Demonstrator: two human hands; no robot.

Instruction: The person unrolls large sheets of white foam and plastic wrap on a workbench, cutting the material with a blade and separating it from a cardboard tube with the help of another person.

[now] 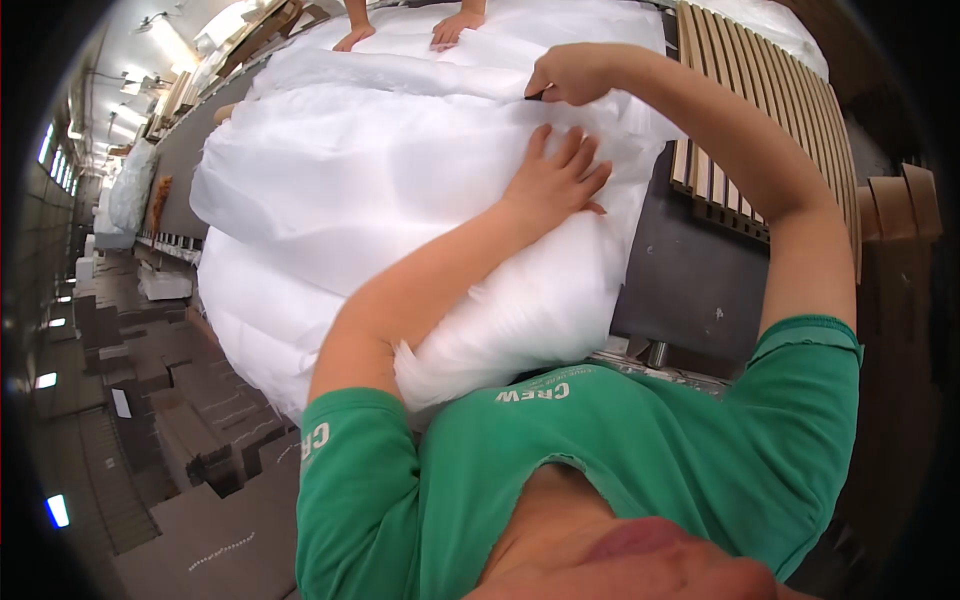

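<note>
A large, puffy sheet of white wadding (330, 180) lies in thick layers over the table and hangs down its near side. My left hand (562, 180) rests on it with the fingers spread, pressing into the soft surface. Farther away and slightly to the right, my right hand (578, 75) is closed around a small black tool (536, 96). Only a short dark tip of that tool shows at the wadding, so its exact kind is hidden.
Another person's two hands (458, 27) lie on the wadding at the far side. Slatted wooden panels (770, 110) are stacked at the right on the dark tabletop (690, 270). Flattened cardboard (200, 530) covers the floor at the left.
</note>
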